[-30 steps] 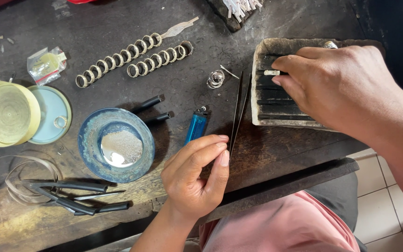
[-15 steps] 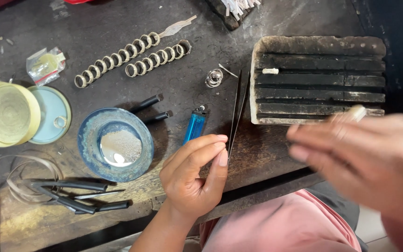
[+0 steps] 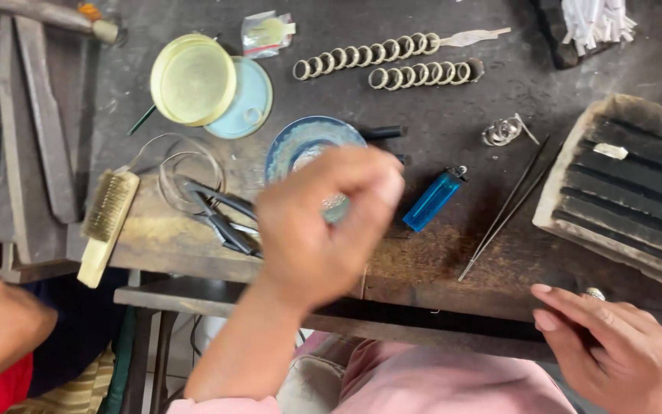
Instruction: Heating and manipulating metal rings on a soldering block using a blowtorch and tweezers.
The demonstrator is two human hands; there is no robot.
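Silver ring [image 3: 594, 294], your right hand [image 3: 614, 353] (fingertip grip): may drop. Left hand [image 3: 323, 222], blurred, grip unclear, could clip blue dish [image 3: 293, 142] at twelve o'clock.

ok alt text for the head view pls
A person's left hand hovers blurred over a blue dish on a dark workbench, while the right hand holds a small ring at the bench edge. Tweezers and a blue lighter lie between.
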